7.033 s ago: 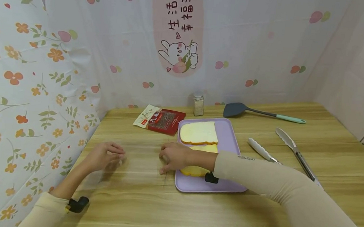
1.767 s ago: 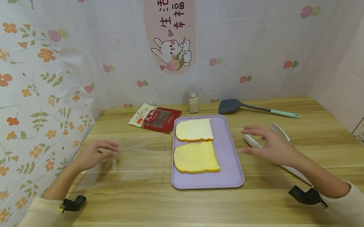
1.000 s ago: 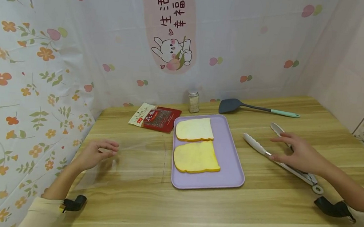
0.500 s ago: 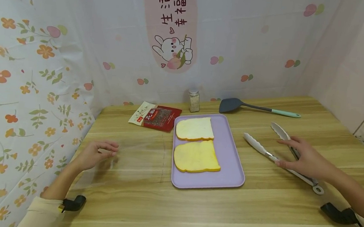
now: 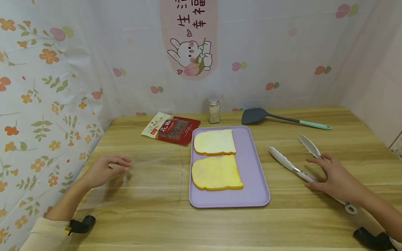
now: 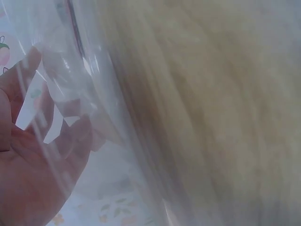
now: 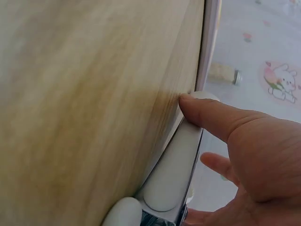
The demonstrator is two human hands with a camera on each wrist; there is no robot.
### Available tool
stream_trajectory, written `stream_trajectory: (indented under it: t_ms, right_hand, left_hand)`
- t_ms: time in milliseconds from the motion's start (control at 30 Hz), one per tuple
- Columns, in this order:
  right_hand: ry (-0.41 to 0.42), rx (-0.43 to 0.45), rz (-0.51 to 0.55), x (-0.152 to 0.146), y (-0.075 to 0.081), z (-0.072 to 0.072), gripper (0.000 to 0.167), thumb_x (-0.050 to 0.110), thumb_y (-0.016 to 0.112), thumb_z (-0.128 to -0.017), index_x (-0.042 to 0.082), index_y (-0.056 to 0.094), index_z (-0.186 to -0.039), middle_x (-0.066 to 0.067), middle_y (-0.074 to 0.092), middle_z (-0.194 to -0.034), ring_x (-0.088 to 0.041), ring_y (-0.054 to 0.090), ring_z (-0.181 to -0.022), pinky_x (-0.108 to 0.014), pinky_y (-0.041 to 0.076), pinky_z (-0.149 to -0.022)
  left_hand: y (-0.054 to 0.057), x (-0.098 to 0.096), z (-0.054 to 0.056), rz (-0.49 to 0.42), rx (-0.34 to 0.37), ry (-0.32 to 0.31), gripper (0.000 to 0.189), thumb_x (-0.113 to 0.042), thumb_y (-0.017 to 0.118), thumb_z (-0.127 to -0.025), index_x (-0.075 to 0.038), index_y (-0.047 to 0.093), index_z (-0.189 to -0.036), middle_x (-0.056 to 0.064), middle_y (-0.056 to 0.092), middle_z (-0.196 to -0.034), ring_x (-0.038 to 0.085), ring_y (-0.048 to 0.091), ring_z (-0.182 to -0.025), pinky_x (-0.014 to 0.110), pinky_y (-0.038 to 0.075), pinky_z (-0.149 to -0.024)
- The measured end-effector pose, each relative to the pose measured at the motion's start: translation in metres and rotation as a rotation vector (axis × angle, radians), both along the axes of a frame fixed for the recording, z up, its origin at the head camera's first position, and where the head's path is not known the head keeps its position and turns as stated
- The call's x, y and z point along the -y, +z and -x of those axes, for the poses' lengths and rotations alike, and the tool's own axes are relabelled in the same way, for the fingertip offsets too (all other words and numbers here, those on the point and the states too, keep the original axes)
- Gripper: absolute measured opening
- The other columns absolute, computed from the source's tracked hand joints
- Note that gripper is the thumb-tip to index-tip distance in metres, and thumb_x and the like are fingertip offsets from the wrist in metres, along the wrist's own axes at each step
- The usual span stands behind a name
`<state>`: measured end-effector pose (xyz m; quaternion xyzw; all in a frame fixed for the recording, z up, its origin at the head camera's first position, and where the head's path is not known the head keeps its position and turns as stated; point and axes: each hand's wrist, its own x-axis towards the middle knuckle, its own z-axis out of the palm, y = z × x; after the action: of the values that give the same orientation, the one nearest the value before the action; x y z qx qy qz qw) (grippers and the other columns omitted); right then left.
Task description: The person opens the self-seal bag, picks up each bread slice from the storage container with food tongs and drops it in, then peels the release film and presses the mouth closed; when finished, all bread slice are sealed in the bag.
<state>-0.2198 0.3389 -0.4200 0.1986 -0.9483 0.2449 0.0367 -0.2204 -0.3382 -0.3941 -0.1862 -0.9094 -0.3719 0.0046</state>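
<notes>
R hand point(image 5: 341, 181) is now sitting by the tongs point(image 5: 296, 171), right of the lilac tray point(image 5: 255, 179), no longer crossing it as 7 sec ago. Biggest 1st: printed curtain point(image 5: 278, 36) is hanging behind tray, wood-look table point(image 5: 212, 239) is spreading under it. Clear plastic point(image 5: 156, 177) is lying just left of tray. L hand point(image 5: 103, 171) is hovering well left of tray, fingers approx half-bent, showing thru the plastic; from here I'm not making out whether it's pinching any. Tongs are lying splayed in a V, tips nearer tray; R hand is spanning them, thumb & fingers spreading wide, not gripping. Spatula point(image 5: 278, 117) is lying behind tray, toward its right. Red pouch point(image 5: 173, 129) is resting by tray's far-left corner. Yellow slice point(image 5: 217, 173) & white slice point(image 5: 215, 141) are lying on tray's left side, white farther back. Small jar point(image 5: 214, 112) is standing just behind tray.
</notes>
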Motion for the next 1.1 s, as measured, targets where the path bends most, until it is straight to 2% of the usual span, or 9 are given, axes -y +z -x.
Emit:
stream_trajectory:
  t_ms: [200,467,533,667,767,900,967,1100]
  right_hand:
    - [0.003,-0.019,0.002,-0.002,-0.001,0.001,0.074,0.026,0.087,-0.077,-0.005,0.052,-0.135,-0.046,0.036,-0.132,-0.062,0.038,-0.117,-0.072,0.038,-0.084]
    - [0.043,-0.116,0.02,-0.005,-0.003,0.006,0.059,0.015,0.087,-0.075,0.0,0.061,-0.126,-0.041,0.046,-0.125,-0.054,0.046,-0.11,-0.064,0.043,-0.076]
    - [0.048,-0.121,0.051,-0.004,-0.002,0.006,0.056,0.012,0.086,-0.076,0.0,0.062,-0.125,-0.04,0.046,-0.127,-0.049,0.051,-0.105,-0.058,0.046,-0.073]
    - [0.037,-0.08,0.117,-0.002,0.002,0.005,0.049,0.009,0.081,-0.082,-0.001,0.062,-0.127,-0.037,0.042,-0.133,-0.033,0.051,-0.09,-0.033,0.045,-0.066]
    - [0.023,-0.058,0.151,0.001,0.006,0.004,0.048,0.009,0.077,-0.085,-0.001,0.061,-0.129,-0.037,0.039,-0.138,-0.029,0.053,-0.089,-0.024,0.044,-0.063]
    - [0.007,-0.078,0.173,0.008,0.013,0.003,0.05,0.01,0.077,-0.085,0.002,0.06,-0.132,-0.03,0.044,-0.138,-0.019,0.059,-0.083,-0.023,0.047,-0.058]
    - [-0.002,-0.101,0.18,0.013,0.016,0.002,0.052,0.01,0.078,-0.085,0.004,0.06,-0.133,-0.025,0.048,-0.135,-0.011,0.055,-0.076,-0.024,0.044,-0.054]
    - [-0.009,-0.133,0.202,0.023,0.021,0.002,0.054,0.009,0.078,-0.082,0.007,0.06,-0.133,-0.019,0.053,-0.127,-0.006,0.049,-0.067,-0.025,0.04,-0.051]
  left_hand:
    - [0.0,0.001,0.001,-0.01,0.018,0.008,0.012,-0.006,0.069,-0.093,0.0,0.076,-0.101,0.021,0.065,-0.122,-0.001,0.055,-0.109,0.027,0.055,-0.074]
    - [0.003,0.001,0.0,-0.005,0.034,0.018,0.014,-0.009,0.069,-0.093,-0.001,0.076,-0.102,0.019,0.065,-0.123,0.003,0.056,-0.111,0.027,0.054,-0.074]
    - [0.004,0.001,0.0,-0.006,0.039,0.019,0.013,-0.009,0.069,-0.093,0.0,0.076,-0.101,0.02,0.065,-0.123,0.004,0.056,-0.112,0.027,0.054,-0.074]
    - [0.004,0.0,-0.001,-0.004,0.043,0.026,0.013,-0.009,0.069,-0.093,-0.001,0.077,-0.1,0.019,0.065,-0.123,0.005,0.056,-0.112,0.027,0.054,-0.074]
    - [0.003,-0.001,0.0,0.002,0.039,0.03,0.012,-0.009,0.069,-0.093,-0.001,0.077,-0.099,0.019,0.066,-0.122,0.006,0.057,-0.112,0.027,0.054,-0.074]
    - [0.003,-0.002,0.0,0.012,0.033,0.035,0.012,-0.009,0.07,-0.093,-0.001,0.077,-0.099,0.018,0.066,-0.122,0.009,0.058,-0.112,0.027,0.054,-0.074]
    - [0.002,-0.003,0.0,0.011,0.029,0.035,0.012,-0.009,0.07,-0.093,-0.001,0.077,-0.099,0.019,0.066,-0.122,0.011,0.058,-0.113,0.027,0.054,-0.074]
    - [0.001,-0.003,0.001,0.0,0.034,0.028,0.013,-0.009,0.069,-0.093,-0.001,0.076,-0.1,0.019,0.066,-0.122,0.014,0.058,-0.114,0.027,0.054,-0.074]
